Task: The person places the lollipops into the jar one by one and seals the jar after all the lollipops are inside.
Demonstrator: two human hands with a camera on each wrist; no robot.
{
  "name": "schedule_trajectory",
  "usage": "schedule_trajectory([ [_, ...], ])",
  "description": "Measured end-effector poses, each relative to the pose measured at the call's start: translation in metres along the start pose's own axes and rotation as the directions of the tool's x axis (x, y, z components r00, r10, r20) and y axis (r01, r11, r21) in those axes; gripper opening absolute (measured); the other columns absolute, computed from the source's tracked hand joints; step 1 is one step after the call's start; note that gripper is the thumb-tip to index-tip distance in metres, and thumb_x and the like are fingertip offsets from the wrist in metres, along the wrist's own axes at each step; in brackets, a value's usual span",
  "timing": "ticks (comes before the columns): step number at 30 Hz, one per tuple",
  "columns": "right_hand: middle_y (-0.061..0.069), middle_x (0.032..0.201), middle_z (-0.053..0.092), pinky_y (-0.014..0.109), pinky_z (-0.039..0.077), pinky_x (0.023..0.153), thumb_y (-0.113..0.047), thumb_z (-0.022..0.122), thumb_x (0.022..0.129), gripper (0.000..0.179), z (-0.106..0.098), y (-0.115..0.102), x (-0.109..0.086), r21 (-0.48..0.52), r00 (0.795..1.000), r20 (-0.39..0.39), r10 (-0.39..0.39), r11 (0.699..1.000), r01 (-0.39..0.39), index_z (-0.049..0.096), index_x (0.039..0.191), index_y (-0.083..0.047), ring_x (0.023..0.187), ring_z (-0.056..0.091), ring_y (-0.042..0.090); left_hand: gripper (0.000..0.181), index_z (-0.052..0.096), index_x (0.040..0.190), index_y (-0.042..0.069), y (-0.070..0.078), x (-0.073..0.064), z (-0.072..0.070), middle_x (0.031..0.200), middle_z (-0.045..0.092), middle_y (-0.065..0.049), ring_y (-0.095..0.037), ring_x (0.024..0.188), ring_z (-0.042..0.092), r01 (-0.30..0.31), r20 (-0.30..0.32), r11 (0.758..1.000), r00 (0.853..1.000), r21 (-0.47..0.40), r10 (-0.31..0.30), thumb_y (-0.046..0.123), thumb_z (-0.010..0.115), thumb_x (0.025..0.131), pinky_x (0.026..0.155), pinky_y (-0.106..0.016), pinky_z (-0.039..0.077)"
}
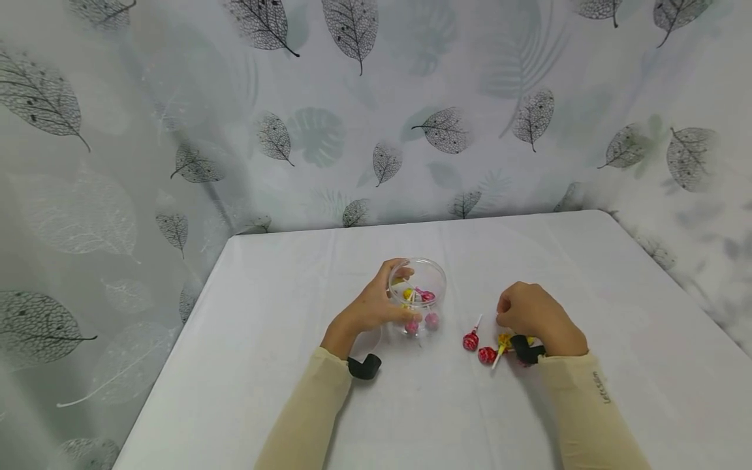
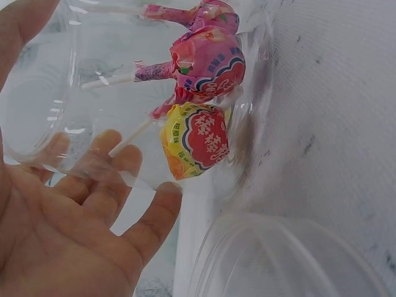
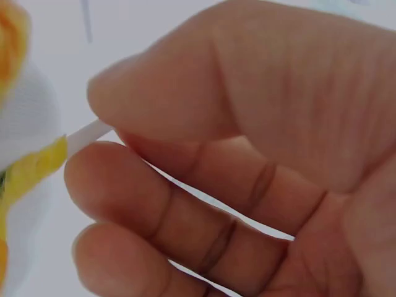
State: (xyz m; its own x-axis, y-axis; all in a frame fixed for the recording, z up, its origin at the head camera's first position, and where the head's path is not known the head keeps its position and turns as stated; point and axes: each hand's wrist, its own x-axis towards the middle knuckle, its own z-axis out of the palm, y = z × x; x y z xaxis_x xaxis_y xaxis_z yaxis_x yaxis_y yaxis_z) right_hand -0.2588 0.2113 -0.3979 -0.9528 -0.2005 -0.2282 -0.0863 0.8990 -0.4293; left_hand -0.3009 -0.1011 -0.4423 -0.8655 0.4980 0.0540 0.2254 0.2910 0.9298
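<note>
Left hand (image 1: pixel 373 305) grasping clear jar (image 1: pixel 443 297), thumb on near side, fingers round far side. Jar sits mid-surface, mouth up, lollipops inside. Right hand (image 1: pixel 531 313) to the right of it, over the candy group; thumb and forefinger pinch the white stick of a yellow-wrapped lollipop (image 3: pixel 37 166), with other fingers curled in alongside.

Writing: yellow lollipop in the jar (image 2: pixel 197 141) has a red badge edged in white and blue, pale Chinese characters on it, 棒 readable and repeated; small dark characters on the yellow part, last one looks like 味, rest not certain. Pink lollipop in the jar (image 2: pixel 210 65) has the same kind of red badge, turned away, only part visible; its small blue characters too blurred to read. Another pink one (image 2: pixel 216 17) beside it, no text legible. Right sleeve (image 1: pixel 593 411), beige: dark lettering along the cuff, maybe "Lerssion", too small to be sure. Left sleeve (image 1: pixel 311 411) plain beige.

Loose on the white surface (image 1: pixel 429 418), right of jar: red lollipop (image 1: pixel 470 341), stick pointing far; second red lollipop (image 1: pixel 487 355) just nearer; yellow lollipop (image 1: pixel 504 341), stick pointing near; more partly under the right wrist, count unclear. Clear lid (image 2: pixel 291 263) by the jar, on the left. Black wrist mount on each arm. Leaf-print cloth (image 1: pixel 352 130) behind.
</note>
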Motion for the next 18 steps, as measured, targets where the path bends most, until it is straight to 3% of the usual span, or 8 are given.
schedule_trajectory([
  [8,0.003,0.072,0.061,0.033,0.042,0.058,-0.011,0.069,0.087,0.011,-0.007,0.004,0.005,0.009,0.995,-0.095,-0.033,0.999,0.034,0.067,0.076,-0.008,0.066,0.053,0.021,0.106,0.026,0.159,0.017,0.0,0.0,-0.001,0.16,0.045,-0.01,-0.021,0.149,0.038,-0.005,0.005,1.0,1.0,0.005,0.005,0.014,0.094,0.078,0.118,-0.06,0.031],
  [18,0.004,0.077,0.066,0.033,0.043,0.059,-0.01,0.067,0.085,0.006,-0.008,-0.001,0.011,0.086,0.985,-0.164,-0.047,0.994,0.062,0.07,0.08,-0.009,0.069,0.054,0.022,0.103,0.027,0.158,0.022,0.0,-0.002,-0.001,0.16,0.044,-0.009,-0.021,0.15,0.038,-0.009,0.013,1.0,1.0,-0.01,0.009,0.014,0.092,0.079,0.118,-0.061,0.032],
])
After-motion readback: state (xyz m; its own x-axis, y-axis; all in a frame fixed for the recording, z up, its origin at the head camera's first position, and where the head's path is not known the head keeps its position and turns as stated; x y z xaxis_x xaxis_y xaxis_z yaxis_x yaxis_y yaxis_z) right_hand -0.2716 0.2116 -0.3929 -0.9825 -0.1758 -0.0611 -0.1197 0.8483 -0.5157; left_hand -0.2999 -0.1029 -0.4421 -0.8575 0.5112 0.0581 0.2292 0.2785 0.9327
